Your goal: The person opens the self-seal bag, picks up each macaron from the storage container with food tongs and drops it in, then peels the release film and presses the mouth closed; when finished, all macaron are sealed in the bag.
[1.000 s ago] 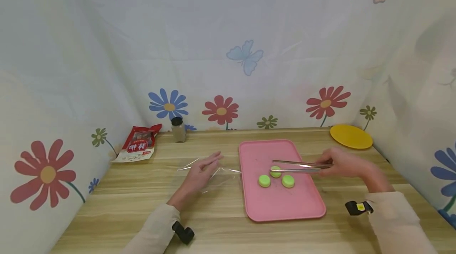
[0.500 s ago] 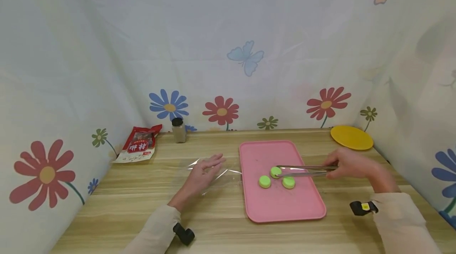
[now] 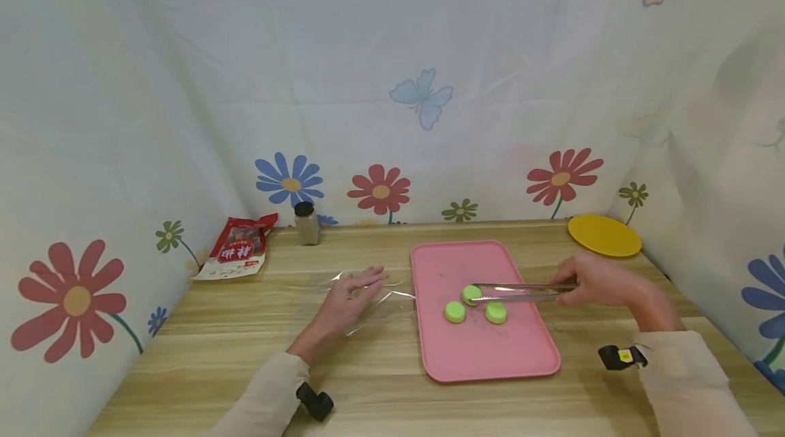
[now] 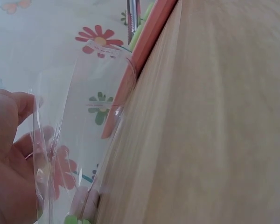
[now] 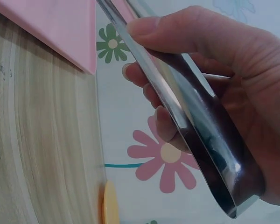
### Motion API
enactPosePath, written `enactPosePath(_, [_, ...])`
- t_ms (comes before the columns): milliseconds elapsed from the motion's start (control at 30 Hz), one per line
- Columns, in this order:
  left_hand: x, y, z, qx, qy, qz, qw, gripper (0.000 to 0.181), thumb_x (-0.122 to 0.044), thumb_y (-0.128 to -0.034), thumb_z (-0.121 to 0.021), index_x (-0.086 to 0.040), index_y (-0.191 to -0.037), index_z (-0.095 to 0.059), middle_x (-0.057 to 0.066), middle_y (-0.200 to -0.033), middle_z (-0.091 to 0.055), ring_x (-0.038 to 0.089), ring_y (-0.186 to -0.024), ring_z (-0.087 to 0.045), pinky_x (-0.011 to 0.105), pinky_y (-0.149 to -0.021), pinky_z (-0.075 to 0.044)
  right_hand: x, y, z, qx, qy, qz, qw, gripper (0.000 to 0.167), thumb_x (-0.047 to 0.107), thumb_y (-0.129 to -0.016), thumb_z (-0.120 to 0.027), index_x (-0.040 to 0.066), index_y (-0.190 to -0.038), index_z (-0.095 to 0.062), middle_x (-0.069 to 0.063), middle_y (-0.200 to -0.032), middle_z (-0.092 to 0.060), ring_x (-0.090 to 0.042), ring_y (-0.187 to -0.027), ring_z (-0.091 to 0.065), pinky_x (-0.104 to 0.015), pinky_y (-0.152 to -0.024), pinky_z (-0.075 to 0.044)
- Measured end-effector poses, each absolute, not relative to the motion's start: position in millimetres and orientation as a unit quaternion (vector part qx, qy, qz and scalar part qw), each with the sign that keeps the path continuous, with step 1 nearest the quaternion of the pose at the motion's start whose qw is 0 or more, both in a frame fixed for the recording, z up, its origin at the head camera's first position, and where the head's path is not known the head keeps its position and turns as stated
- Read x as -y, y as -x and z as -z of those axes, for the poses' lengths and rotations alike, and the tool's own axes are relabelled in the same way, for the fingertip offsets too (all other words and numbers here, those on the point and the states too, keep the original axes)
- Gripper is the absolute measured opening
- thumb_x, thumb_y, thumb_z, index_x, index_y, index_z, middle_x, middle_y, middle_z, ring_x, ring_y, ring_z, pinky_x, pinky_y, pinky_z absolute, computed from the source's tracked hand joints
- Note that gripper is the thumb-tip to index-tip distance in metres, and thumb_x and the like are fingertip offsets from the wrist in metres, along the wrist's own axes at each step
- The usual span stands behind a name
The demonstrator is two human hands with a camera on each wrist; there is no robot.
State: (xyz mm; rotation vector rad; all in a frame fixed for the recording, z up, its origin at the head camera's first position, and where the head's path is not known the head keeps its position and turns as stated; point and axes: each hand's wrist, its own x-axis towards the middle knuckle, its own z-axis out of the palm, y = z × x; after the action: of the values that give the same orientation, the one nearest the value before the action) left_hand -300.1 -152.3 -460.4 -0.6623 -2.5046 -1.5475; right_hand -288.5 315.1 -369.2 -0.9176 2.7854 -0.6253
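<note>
Wooden tabletop [image 3: 368,403], tongs [image 5: 207,130] in right hand [image 3: 597,280] (bend [image 5: 242,184]: right wrist view only).

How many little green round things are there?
3: the back one at the tips of the tongs, the left one and right one nearer on the pink tray. Green bits low in the left wrist view are too unclear to count.

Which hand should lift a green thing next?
Probably the right hand: it holds metal tongs that reach a green piece on the pink tray. The left hand is off the tray, by clear plastic.
</note>
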Motion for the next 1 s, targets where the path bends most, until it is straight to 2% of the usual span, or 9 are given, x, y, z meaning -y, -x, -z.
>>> enactPosePath(167, [152.1, 300.5, 462.1, 0.823, 0.218, 0.521, 0.062, 0.033, -0.029, -0.1021, -0.060, -0.014, -0.130, -0.069, 0.003, -0.145, -0.055, 0.028, -0.144, -0.037, 0.055, -0.121, -0.006, -310.7, 290.6, 370.5, -0.925, 0.320, 0.198, 0.053, 0.014, 0.009, -0.083, -0.080, 0.008, -0.097, -0.079, 0.010, -0.074, -0.057, -0.008, -0.066, -0.050, -0.023, -0.057, -0.047])
enactPosePath(300, [149.8, 298.6, 459.9, 0.823, 0.212, 0.524, 0.060, 0.032, -0.022, -0.1025, -0.059, -0.009, -0.130, -0.068, 0.009, -0.145, -0.054, 0.028, -0.144, -0.036, 0.055, -0.121, -0.006, -309.0, 291.0, 371.5, -0.927, 0.320, 0.190, 0.056, 0.016, 0.010, -0.083, -0.080, 0.007, -0.098, -0.079, 0.011, -0.075, -0.057, -0.008, -0.066, -0.050, -0.022, -0.058, -0.048])
enactPosePath(500, [144.4, 282.5, 439.0, 0.824, 0.213, 0.522, 0.051, 0.031, -0.014, -0.1032, -0.057, -0.002, -0.130, -0.065, 0.015, -0.146, -0.052, 0.034, -0.144, -0.035, 0.053, -0.121, -0.005, -307.7, 291.0, 372.4, -0.926, 0.319, 0.192, 0.064, 0.016, 0.011, -0.083, -0.081, 0.006, -0.098, -0.079, 0.011, -0.076, -0.057, -0.008, -0.067, -0.049, -0.022, -0.058, -0.048])
enactPosePath(733, [142.7, 274.7, 431.5, 0.819, 0.224, 0.524, 0.067, 0.029, -0.010, -0.1024, -0.057, 0.001, -0.128, -0.067, 0.021, -0.142, -0.054, 0.037, -0.141, -0.038, 0.059, -0.119, -0.007, -307.4, 290.9, 370.8, -0.923, 0.323, 0.201, 0.058, 0.014, 0.012, -0.083, -0.080, 0.008, -0.097, -0.079, 0.010, -0.074, -0.056, -0.008, -0.066, -0.049, -0.022, -0.058, -0.047])
enactPosePath(900, [150.6, 291.8, 449.0, 0.818, 0.239, 0.520, 0.056, 0.030, -0.018, -0.1035, -0.057, -0.006, -0.129, -0.067, 0.016, -0.143, -0.054, 0.032, -0.142, -0.038, 0.056, -0.120, -0.006, -294.9, 288.6, 366.2, -0.919, 0.341, 0.195, 0.034, 0.014, 0.013, -0.085, -0.080, 0.012, -0.099, -0.080, 0.011, -0.072, -0.052, -0.008, -0.066, -0.048, -0.022, -0.057, -0.045])
enactPosePath(1000, [157.8, 302.7, 458.2, 0.827, 0.244, 0.504, 0.044, 0.031, -0.026, -0.1035, -0.058, -0.015, -0.130, -0.068, 0.009, -0.145, -0.054, 0.027, -0.143, -0.038, 0.054, -0.121, -0.011, -279.3, 287.3, 365.0, -0.913, 0.358, 0.192, 0.024, 0.013, 0.015, -0.086, -0.080, 0.013, -0.099, -0.080, 0.011, -0.073, -0.050, -0.006, -0.066, -0.047, -0.022, -0.057, -0.045])
